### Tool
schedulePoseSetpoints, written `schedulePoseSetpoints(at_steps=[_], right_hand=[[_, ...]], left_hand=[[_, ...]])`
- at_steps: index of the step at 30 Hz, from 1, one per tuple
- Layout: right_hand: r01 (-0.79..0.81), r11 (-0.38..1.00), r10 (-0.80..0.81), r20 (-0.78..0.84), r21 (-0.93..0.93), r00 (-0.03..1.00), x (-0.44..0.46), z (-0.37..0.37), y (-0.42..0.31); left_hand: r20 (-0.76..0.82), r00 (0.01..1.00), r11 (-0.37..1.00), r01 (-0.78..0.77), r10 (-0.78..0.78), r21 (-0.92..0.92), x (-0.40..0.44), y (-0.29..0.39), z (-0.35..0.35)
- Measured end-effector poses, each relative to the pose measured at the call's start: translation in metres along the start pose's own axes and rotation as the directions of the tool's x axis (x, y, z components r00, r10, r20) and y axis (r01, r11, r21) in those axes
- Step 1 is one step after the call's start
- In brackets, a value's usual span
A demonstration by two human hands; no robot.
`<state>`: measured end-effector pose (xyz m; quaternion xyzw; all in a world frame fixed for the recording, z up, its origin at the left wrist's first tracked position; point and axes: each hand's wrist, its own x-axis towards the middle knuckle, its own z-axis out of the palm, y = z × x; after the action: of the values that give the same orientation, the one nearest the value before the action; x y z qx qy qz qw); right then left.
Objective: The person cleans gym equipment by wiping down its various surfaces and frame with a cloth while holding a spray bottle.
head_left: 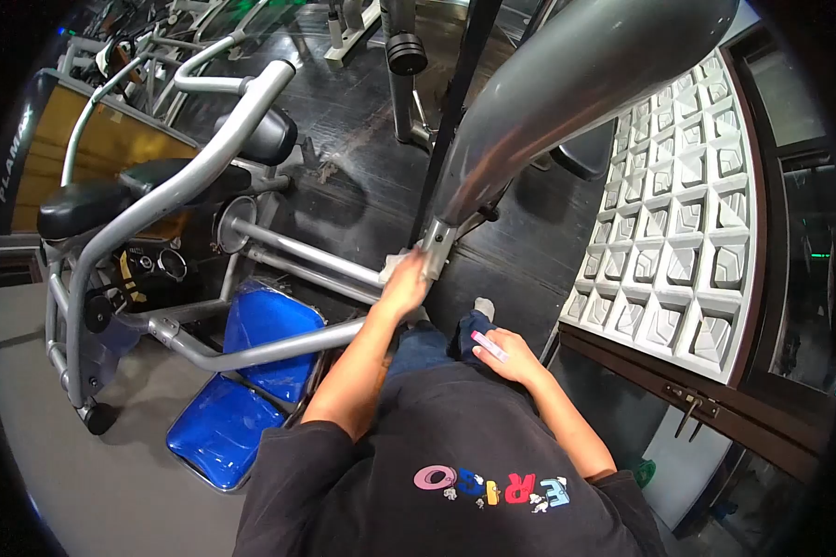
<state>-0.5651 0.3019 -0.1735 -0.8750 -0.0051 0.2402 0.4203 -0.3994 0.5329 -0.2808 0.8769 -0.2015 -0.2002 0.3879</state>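
My left hand [407,286] reaches forward to the joint of a grey gym machine frame [520,121]. It presses a pale, crumpled cloth [392,267] against the metal bracket [439,243] at the foot of the thick curved tube; the fingertips are partly blurred. Closer to my body, my right hand [513,357] is closed around a small slim item with a pink end and a whitish body [489,345]. The fingers cover part of that item, and its exact kind is not clear.
On the left stands a machine with bent silver tubes [186,181] and black pads [84,206]. A blue plastic-wrapped seat [228,432] sits below its lower tube. To the right is a white moulded panel [664,213] beside a dark-framed window [813,232]. More gym equipment stands farther back.
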Motion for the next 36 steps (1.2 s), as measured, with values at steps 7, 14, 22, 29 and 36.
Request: schedulePoseSetpoints(at_steps=[7,14,22,29,36], right_hand=[[-0.011,1.000,0.011,0.024,0.008,1.000,-0.021,-0.024,0.027],[0.060,0.997,-0.060,-0.015,0.042,0.998,-0.013,-0.058,0.051],[0.150,0.988,-0.152,0.050,0.033,0.987,-0.013,-0.084,0.058],[0.115,0.993,-0.112,0.109,-0.022,0.988,-0.024,-0.107,0.087],[0.081,0.992,-0.068,0.129,-0.100,0.989,-0.038,-0.139,0.106]], left_hand=[[0.226,0.968,0.884,-0.201,0.112,0.422,-0.108,0.004,0.039],[0.179,0.940,0.955,0.297,-0.291,-0.005,-0.079,0.048,0.044],[-0.138,0.671,0.324,0.160,-0.728,-0.932,-0.079,0.075,0.048],[-0.612,0.746,0.903,0.413,-0.262,0.116,-0.056,0.062,0.019],[-0.471,0.861,0.833,0.398,-0.194,0.384,-0.044,0.043,0.097]])
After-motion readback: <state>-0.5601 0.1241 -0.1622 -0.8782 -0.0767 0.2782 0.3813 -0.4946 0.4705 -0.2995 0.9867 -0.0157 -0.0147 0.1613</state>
